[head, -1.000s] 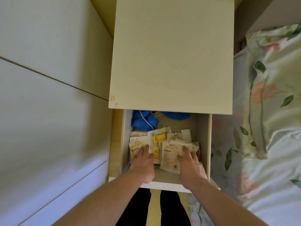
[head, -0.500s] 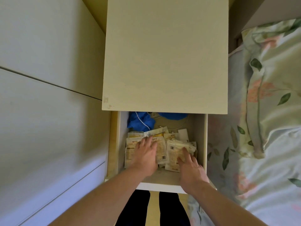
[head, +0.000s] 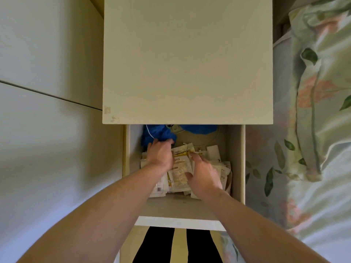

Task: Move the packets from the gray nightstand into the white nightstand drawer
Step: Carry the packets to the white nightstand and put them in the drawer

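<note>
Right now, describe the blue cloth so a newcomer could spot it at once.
Start at the white nightstand that fills the top of the view; its drawer is pulled open below. The blue cloth lies bunched at the drawer's back left, partly under the nightstand top, just beyond the left hand. It is the only blue thing there, with a thin white cord across it; the packets nearer the front are pale and yellow.

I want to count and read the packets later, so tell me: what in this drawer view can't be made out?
Head view, the only one:
- Packets: their number; they overlap, and the left hand and right hand cover several.
- Packet print: too small and blurred to read.
- Blue cloth and the drawer back: hidden under the nightstand top.
- Left fingertips: out of sight at the cloth.
</note>
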Tool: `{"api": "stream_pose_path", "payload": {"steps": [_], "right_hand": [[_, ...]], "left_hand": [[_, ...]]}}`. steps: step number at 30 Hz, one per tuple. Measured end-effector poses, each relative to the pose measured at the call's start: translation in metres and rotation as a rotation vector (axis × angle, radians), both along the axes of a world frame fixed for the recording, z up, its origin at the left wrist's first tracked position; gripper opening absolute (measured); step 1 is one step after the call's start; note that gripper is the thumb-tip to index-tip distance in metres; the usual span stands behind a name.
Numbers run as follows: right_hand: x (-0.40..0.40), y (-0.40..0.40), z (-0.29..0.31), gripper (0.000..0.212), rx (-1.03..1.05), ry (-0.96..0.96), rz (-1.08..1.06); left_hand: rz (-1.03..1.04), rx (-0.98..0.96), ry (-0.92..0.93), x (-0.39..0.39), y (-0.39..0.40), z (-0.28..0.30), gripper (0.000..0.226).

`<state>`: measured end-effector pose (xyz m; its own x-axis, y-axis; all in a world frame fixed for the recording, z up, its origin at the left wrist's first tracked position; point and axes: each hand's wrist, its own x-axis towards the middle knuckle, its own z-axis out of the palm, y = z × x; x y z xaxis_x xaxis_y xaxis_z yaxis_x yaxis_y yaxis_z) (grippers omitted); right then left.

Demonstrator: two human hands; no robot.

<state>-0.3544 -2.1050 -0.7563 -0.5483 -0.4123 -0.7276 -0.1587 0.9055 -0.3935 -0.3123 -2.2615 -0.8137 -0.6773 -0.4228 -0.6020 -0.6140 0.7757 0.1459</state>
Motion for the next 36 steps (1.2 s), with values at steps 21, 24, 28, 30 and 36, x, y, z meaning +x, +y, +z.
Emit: {"api": "stream_pose_path", "payload": {"steps": [21,24,28,30,36], "right_hand": [[-0.023,0.017,0.032,0.02,0.085,-0.032,-0.153],[-0.031,0.029,0.039,0.039,0.226,0.013,0.059],[-0.026,0.032,0.043,0.058,0.325,0.074,0.211],[-0.02,0.03,0.042,0.072,0.326,0.116,0.241],[0.004,0.022,0.033,0.099,0.145,-0.005,0.672]], "left_hand": [[0.517,0.348,0.211,0.057,-0.016,0.089,0.013],[0.452,0.233,0.059,0.085,-0.007,0.099,0.014],[0.193,0.049,-0.161,0.098,-0.002,0.1,0.021],[0.04,0.006,-0.275,0.092,-0.003,0.098,0.022],[-0.183,-0.013,-0.465,0.064,-0.003,0.083,0.026]]}}
